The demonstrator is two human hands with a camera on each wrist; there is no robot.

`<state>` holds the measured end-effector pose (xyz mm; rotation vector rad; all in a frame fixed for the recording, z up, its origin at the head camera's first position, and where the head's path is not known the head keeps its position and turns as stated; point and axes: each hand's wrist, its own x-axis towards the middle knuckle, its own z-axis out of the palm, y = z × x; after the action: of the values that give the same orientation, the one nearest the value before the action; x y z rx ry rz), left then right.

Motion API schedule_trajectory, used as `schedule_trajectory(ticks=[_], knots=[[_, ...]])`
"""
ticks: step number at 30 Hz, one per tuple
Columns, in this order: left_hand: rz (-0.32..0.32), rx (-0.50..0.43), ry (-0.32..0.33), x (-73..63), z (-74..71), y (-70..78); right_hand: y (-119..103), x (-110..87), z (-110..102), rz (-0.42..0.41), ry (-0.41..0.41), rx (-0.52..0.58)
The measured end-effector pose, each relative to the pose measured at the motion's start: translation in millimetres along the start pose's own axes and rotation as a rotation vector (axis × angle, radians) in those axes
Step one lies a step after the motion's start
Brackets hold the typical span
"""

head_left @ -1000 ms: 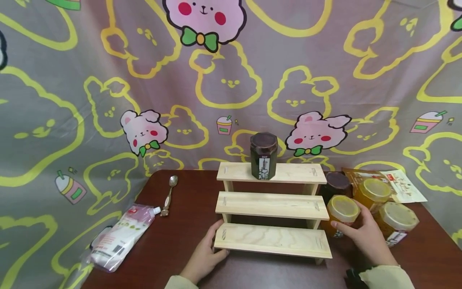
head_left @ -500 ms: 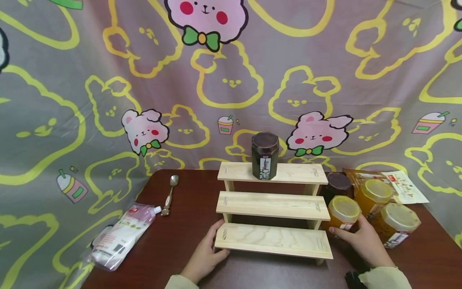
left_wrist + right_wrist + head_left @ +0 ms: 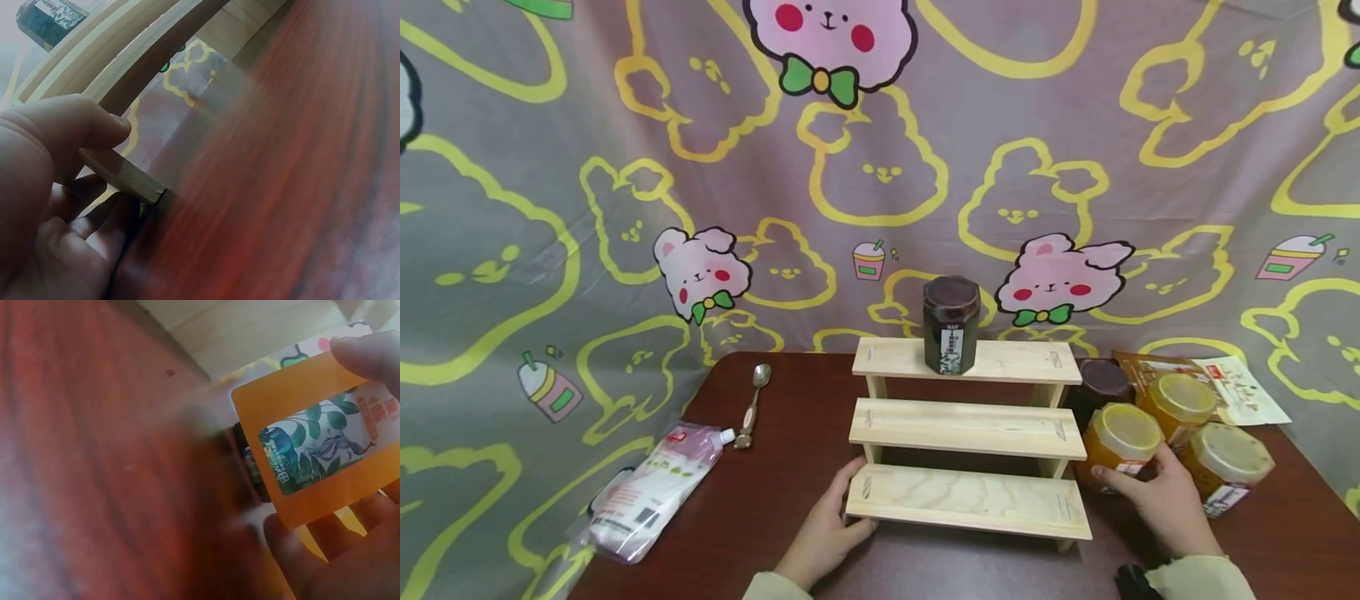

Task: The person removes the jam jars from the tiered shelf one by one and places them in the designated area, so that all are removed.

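Head view: three-tier stand (image 3: 967,497) of pale, grained wood, flat planks on short legs, on a smooth red-brown table (image 3: 797,450). Left hand (image 3: 827,531) grips the stand's lower left end. Right hand (image 3: 1167,506) holds an amber jar (image 3: 1120,437), faceted, translucent yellow lid, just right of the stand, thumb on one side and fingers round the other; cannot tell whether its base touches the table. A dark faceted jar (image 3: 951,337) stands upright on the top plank. Limp, glossy spouted pouch (image 3: 655,496) and metal spoon (image 3: 752,408) lie at left; behind, creased printed cloth (image 3: 880,125). Left wrist view: thumb at the plank's edge, fingers curled about the squared wooden leg. Right wrist view: smooth orange side wall, rounded corners, leaf-patterned rectangular label (image 3: 319,447); thumb and fingers span the jar.
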<state>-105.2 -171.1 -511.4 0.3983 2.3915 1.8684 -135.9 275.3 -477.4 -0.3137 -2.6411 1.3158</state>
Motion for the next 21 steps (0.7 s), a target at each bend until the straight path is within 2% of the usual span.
schedule_trajectory(ticks=[3, 14, 21], knots=[[-0.001, -0.003, 0.000, -0.1, 0.4, 0.2, -4, -2.2, -5, -0.005, 0.004, 0.020], [-0.009, -0.024, -0.009, 0.0, -0.2, 0.5, -24, -8.9, -17, -0.138, 0.090, 0.081], [-0.008, 0.003, -0.006, -1.3, 0.1, 1.0, -43, -17.0, -27, -0.139, 0.095, 0.088]])
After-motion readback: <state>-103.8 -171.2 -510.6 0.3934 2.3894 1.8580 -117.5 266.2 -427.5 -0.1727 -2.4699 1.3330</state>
